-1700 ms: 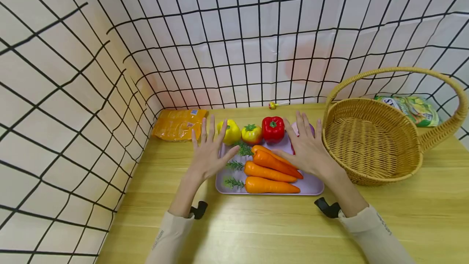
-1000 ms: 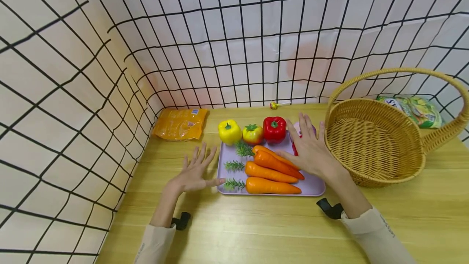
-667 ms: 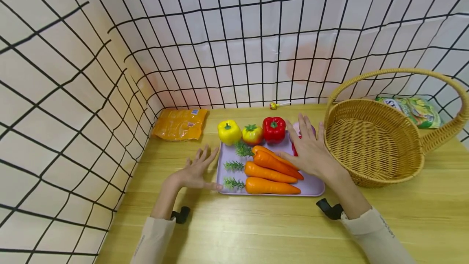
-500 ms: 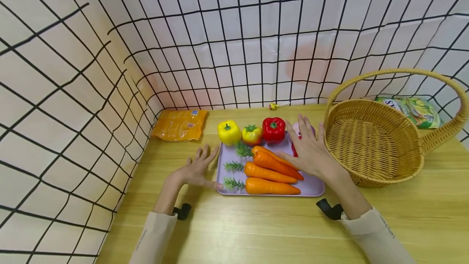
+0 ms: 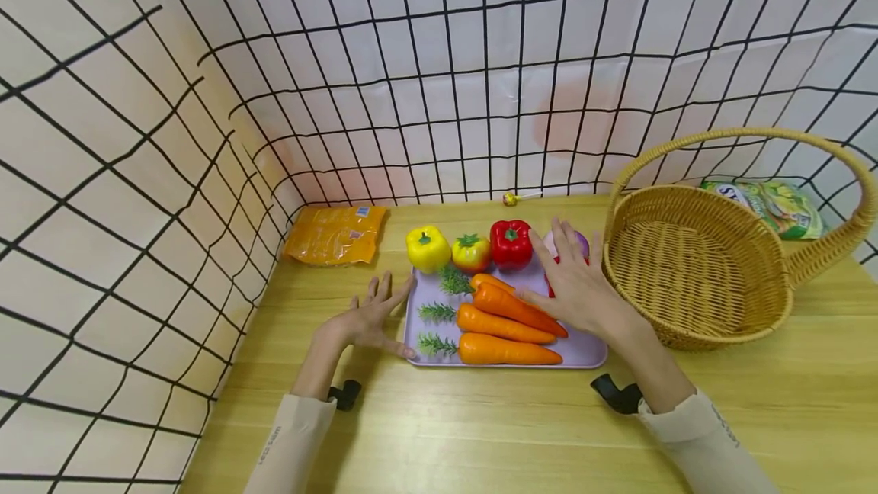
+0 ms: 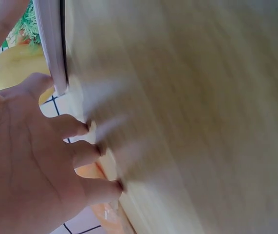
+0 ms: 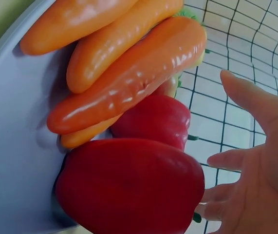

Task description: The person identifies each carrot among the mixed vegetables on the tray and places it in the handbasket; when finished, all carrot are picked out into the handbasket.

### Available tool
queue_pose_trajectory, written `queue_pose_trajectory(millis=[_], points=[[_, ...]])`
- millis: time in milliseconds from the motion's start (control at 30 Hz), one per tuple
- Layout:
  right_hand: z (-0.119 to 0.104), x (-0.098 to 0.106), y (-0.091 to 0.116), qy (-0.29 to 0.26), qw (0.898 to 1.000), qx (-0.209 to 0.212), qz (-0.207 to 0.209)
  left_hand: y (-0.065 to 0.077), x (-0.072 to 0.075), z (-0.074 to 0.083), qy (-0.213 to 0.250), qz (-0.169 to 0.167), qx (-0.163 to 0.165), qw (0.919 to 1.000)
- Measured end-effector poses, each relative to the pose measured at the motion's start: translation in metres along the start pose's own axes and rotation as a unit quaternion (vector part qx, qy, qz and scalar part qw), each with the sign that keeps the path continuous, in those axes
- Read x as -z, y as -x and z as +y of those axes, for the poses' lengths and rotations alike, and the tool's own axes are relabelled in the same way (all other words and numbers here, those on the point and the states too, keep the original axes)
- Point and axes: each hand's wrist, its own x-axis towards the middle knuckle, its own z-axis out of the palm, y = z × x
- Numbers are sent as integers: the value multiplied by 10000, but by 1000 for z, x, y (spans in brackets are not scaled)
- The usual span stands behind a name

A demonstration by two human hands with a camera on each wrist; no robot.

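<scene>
A lilac tray (image 5: 583, 353) holds several orange carrots (image 5: 511, 349) with green leafy tops. Along its back edge sit a yellow bell pepper (image 5: 428, 248), a yellow-red tomato (image 5: 471, 252) and a red bell pepper (image 5: 511, 244). My left hand (image 5: 363, 326) is spread at the tray's left rim, thumb by the near corner; in the left wrist view its other fingertips reach down to the tabletop. Above the tray's right side hovers my right hand (image 5: 576, 292), fingers spread, partly hiding a purple onion (image 5: 581, 244). A second red pepper (image 7: 129, 187) lies beneath it.
To the right stands a wicker basket (image 5: 693, 280) with a tall arched handle. Behind it lies a green packet (image 5: 771, 208). An orange packet (image 5: 336, 236) is at the back left, and a lollipop (image 5: 511, 199) lies near the grid-patterned back wall (image 5: 466, 97).
My left hand has moved from above the tray's left part, left and toward me, then settled at the left rim. The right hand has barely shifted. The tray and vegetables have stayed put.
</scene>
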Motion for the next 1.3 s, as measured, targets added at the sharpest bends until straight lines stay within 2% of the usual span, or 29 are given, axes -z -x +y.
queue_pose_trajectory(millis=[233, 433, 767, 900, 1300], points=[[-8, -7, -2, -656, 9959, 625, -69, 0, -2, -1, -26, 49, 12, 10000], [-15, -16, -4, -1498, 9856, 780, -66, -1, -3, -1, -38, 61, 29, 10000], [-22, -33, -8, -1940, 9791, 608, -18, -1, -2, -1, 26, -5, 80, 10000], [-23, -36, -9, -2147, 9759, 384, -21, -1, -1, 0, 0, -54, 96, 9999], [-25, -43, -15, -2591, 9657, 112, 147, -2, -1, 0, -43, -42, 104, 9999]])
